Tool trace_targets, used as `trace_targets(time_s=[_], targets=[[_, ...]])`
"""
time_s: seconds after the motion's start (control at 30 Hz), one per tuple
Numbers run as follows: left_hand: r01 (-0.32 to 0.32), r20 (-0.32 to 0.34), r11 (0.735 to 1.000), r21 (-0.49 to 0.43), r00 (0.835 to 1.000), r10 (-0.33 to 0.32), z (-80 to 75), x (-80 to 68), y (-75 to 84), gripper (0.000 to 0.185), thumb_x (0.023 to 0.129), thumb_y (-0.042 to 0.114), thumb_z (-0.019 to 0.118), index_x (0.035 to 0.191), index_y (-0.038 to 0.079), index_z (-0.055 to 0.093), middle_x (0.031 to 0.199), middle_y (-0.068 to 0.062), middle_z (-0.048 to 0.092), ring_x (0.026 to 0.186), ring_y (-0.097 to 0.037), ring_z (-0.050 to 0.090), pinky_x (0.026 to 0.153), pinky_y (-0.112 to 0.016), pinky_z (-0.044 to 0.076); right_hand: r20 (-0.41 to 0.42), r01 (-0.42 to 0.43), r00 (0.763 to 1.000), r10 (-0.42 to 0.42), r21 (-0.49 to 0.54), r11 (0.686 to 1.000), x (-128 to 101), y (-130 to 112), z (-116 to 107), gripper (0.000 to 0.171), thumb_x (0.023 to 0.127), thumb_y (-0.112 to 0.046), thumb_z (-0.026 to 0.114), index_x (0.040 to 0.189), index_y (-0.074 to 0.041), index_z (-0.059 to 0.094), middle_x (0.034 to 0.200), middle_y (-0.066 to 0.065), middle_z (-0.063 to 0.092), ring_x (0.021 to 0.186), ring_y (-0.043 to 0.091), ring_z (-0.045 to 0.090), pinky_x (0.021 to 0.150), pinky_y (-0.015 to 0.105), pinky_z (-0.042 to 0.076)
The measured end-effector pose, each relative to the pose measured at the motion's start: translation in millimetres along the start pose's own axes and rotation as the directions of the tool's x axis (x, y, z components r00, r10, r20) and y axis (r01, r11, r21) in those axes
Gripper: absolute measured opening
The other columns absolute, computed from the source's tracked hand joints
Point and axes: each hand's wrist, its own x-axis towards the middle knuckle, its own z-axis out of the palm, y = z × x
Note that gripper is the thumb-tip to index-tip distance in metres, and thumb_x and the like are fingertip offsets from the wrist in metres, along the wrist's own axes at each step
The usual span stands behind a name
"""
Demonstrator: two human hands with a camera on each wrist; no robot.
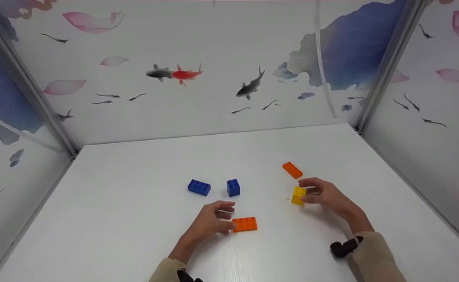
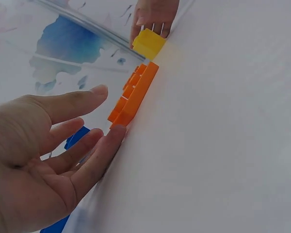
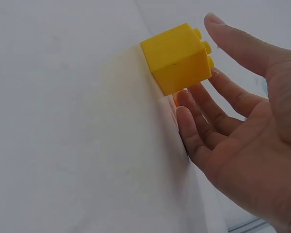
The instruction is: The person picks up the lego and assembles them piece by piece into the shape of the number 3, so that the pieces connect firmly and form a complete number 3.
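The left hand (image 1: pixel 209 222) lay open, fingertips touching the flat orange plate (image 1: pixel 244 224) on the white table (image 1: pixel 135 219), steadying it. The right hand (image 1: pixel 323 194), fingers loosely spread, bracketed the yellow cube (image 1: pixel 298 195) standing near the plate, grip not closed

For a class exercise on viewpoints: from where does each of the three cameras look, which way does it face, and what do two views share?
Head: above, looking forward and down at the table; left hand, right hand, sleeves show.
Left wrist: low, looking past the left hand's fingers at the orange plate.
Right wrist: low, facing the yellow brick; palm and fingers show.
Shared: the left wrist view also shows the yellow brick.
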Motion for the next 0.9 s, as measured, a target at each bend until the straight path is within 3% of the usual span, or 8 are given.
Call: trace_targets(time_s=[0.23,0.37,0.67,0.9], targets=[[-0.031,-0.017,0.995,0.095,0.999,0.033,3.9,2.0,-0.5,0.058,0.080,0.008,0.082,0.134,0.011,0.062,0.123,-0.006,0.068,0.110,-0.020,0.060,0.095,-0.035,0.057,-0.006,0.002,1.000,-0.002,-0.029,1.000,2,-3,3,0.060,0.088,-0.028,0.076,0.140,-0.008,0.053,0.142,0.014,0.055,0.125,0.031,0.053,0.108,0.042,0.048],[-0.012,-0.037,0.988,0.156,0.999,0.018,8.8,3.2,0.1,0.057,0.079,0.007,0.083,0.132,0.013,0.063,0.119,-0.002,0.070,0.109,-0.019,0.060,0.103,-0.038,0.053,-0.017,-0.016,1.000,0.015,-0.050,0.999,2,-5,4,0.061,0.087,-0.029,0.078,0.139,-0.008,0.054,0.140,0.015,0.056,0.125,0.030,0.054,0.108,0.043,0.049],[-0.009,-0.032,0.985,0.171,0.999,0.015,10.9,3.8,2.0,0.053,0.078,0.003,0.083,0.128,0.011,0.065,0.114,-0.002,0.071,0.108,-0.019,0.062,0.103,-0.039,0.053,-0.048,-0.049,0.998,0.045,-0.082,0.995,1,-6,6,0.056,0.086,-0.029,0.079,0.132,-0.005,0.058,0.127,0.013,0.064,0.113,0.023,0.059,0.103,0.035,0.052],[-0.006,-0.048,0.983,0.184,0.999,0.015,11.1,3.8,1.2,0.049,0.079,0.003,0.082,0.125,0.011,0.067,0.109,-0.001,0.072,0.102,-0.017,0.062,0.099,-0.037,0.056,-0.052,-0.037,0.998,0.033,-0.088,0.995,3,-13,8,0.052,0.088,-0.030,0.077,0.131,-0.007,0.060,0.128,0.013,0.064,0.116,0.024,0.058,0.103,0.039,0.051]])
